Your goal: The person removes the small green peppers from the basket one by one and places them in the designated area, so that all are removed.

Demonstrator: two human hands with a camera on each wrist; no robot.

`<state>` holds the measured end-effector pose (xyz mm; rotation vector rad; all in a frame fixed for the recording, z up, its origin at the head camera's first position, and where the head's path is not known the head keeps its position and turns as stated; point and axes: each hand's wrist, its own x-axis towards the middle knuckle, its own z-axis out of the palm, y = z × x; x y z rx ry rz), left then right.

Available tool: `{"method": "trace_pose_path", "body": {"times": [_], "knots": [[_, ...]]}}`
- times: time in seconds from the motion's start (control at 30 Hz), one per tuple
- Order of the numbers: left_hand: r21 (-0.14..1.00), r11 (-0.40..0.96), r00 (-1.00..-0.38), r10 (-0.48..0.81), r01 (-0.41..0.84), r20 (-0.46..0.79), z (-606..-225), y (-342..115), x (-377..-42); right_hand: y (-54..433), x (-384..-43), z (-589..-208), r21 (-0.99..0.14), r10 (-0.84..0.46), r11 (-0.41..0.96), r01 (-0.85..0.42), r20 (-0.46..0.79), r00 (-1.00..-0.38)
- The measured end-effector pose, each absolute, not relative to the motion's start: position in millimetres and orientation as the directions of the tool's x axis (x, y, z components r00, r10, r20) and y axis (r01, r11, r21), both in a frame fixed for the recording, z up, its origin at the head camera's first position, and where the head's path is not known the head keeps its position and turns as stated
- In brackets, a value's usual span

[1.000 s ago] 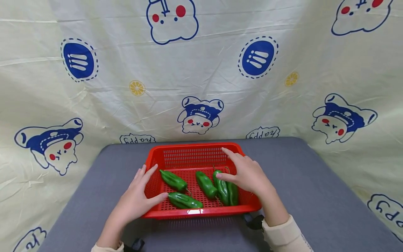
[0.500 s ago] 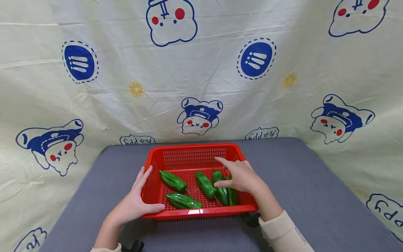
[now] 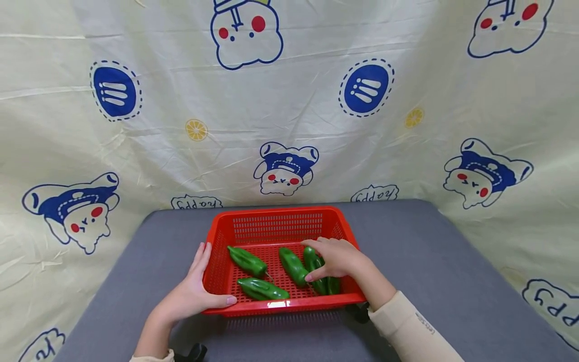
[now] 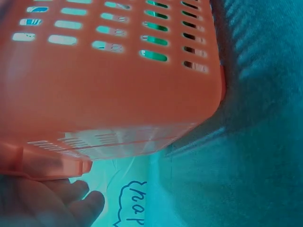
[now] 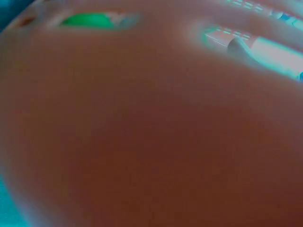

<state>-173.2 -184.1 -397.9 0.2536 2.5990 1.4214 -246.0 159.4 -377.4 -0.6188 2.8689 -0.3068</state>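
Note:
A red plastic basket [image 3: 276, 302] with slotted walls stands on the table and holds several green peppers. My left hand [image 3: 187, 291] lies at its front left corner. Its thumb stretches along the front rim, and its straight fingers lie along the outside of the left wall [image 4: 118, 90]. Inside the basket, my right hand [image 3: 336, 259] hovers over the right-hand peppers, fingers bent forward and thumb spread apart. Under it are a pepper [image 3: 311, 259] and another pepper [image 3: 333, 285], both partly hidden. The thumb tip overlaps the end of the middle pepper [image 3: 291, 265].
Two more peppers lie at the left, an upper pepper [image 3: 248, 261] and a lower pepper [image 3: 262, 289]. The basket sits on a grey table [image 3: 429, 261]. Behind hangs a pale curtain [image 3: 289, 115] printed with cartoon figures. The basket wall [image 5: 156, 127] fills most of the right wrist view.
My right hand has moved left and lower into the basket, over the right-hand peppers. My left hand's thumb has come back to the front rim and its fingers have settled along the left wall.

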Motion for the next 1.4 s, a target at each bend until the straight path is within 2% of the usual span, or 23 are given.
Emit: {"method": "trace_pose_path", "body": {"times": [0.2, 0.53, 0.73, 0.87, 1.2, 1.4], "knots": [[0.853, 0.516, -0.968, 0.241, 0.07, -0.067, -397.1, -186.3, -171.7, 157.0, -248.3, -382.2, -0.256, -0.408, 0.898, -0.357, -0.185, -0.894], [0.848, 0.525, -0.967, 0.245, 0.068, -0.074, -396.6, -186.2, -173.1, 154.3, -252.1, -387.4, -0.245, -0.444, 0.888, -0.389, -0.235, -0.865], [0.833, 0.549, -0.965, 0.247, 0.068, -0.084, -397.7, -185.0, -172.6, 153.3, -253.3, -394.3, -0.191, -0.434, 0.9, -0.392, -0.301, -0.849], [0.835, 0.546, -0.966, 0.246, 0.069, -0.081, -397.2, -185.5, -171.7, 151.2, -255.9, -396.9, -0.204, -0.438, 0.898, -0.391, -0.312, -0.843], [0.833, 0.548, -0.967, 0.244, 0.074, -0.075, -398.0, -186.9, -172.6, 149.4, -256.2, -397.1, -0.203, -0.466, 0.883, -0.424, -0.266, -0.844], [0.834, 0.546, -0.966, 0.25, 0.08, -0.071, -398.1, -185.5, -172.2, 153.6, -253.0, -395.9, -0.267, -0.488, 0.862, -0.432, -0.198, -0.85]]}}
